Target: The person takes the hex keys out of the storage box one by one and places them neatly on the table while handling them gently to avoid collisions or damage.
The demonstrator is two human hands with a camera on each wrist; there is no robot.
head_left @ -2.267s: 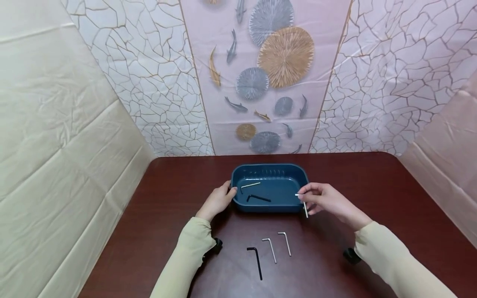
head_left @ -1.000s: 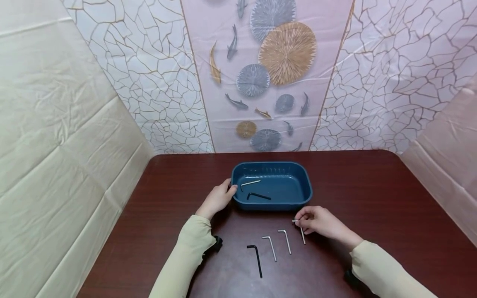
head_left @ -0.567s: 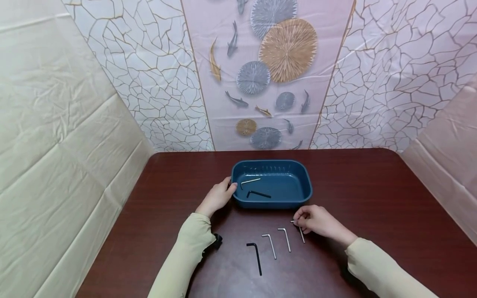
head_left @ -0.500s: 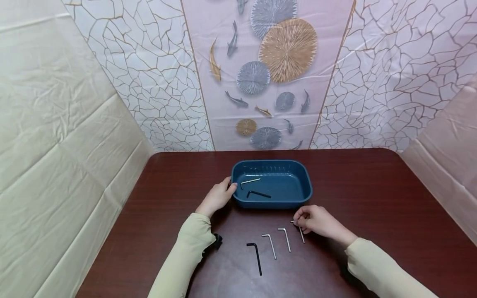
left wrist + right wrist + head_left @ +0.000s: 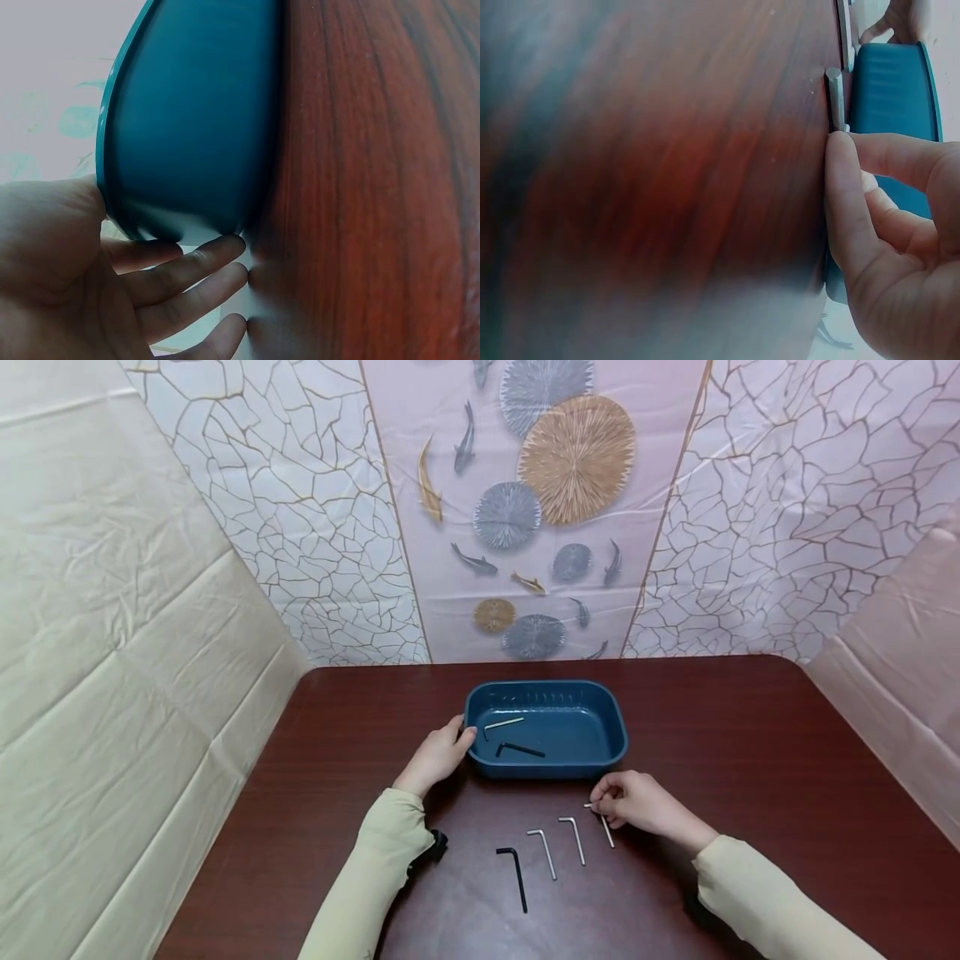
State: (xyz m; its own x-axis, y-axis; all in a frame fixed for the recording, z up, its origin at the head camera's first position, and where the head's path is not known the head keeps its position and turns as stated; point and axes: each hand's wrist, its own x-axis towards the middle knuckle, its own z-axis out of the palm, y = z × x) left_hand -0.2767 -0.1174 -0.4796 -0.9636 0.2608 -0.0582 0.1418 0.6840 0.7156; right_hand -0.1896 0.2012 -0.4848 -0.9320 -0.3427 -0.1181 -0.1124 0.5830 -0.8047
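My left hand (image 5: 438, 757) grips the left end of a blue tray (image 5: 555, 771), thumb over the rim and fingers against the outer wall. In the left wrist view, that hand (image 5: 90, 277) has fingertips touching the table. My right hand (image 5: 637, 803) pinches a silver hex key (image 5: 607, 832) near its bend, on the table just in front of the tray's right corner. To its left, a silver hex key (image 5: 577, 842), another silver hex key (image 5: 548, 856) and a black hex key (image 5: 519, 881) lie in a slanting row, short arms pointing left.
Inside the tray are a light-coloured hex key (image 5: 504, 724) and a black hex key (image 5: 522, 749). The dark red-brown table (image 5: 360, 710) ends at a patterned cloth backdrop (image 5: 337, 527). Cream cloth (image 5: 150, 610) hangs at the left side.
My right hand has brought the silver hex key from beside the tray's right end down to the table, right of the row. During the last half second both hands stay almost still.
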